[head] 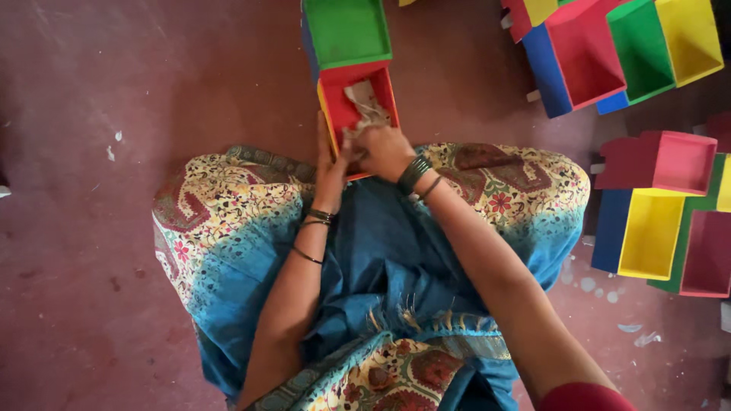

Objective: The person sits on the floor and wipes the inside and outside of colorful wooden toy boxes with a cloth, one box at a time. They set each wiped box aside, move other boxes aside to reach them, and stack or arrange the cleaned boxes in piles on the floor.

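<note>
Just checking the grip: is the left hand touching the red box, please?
Touching. The head view shows the left hand pressed flat against the red box's yellow side wall, with no gap between them.

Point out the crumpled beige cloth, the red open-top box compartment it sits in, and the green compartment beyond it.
Crumpled beige cloth (364,103), head view, on its upper folds.
Red open-top box compartment (385,90), head view, on its right inner wall.
Green open-top box compartment (346,29), head view, on its floor.

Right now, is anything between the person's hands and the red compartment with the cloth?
Nothing visible. The right hand already presses the beige cloth inside the red compartment, and the left hand lies flat against that box's yellow outer wall. The green compartment lies beyond.
</note>
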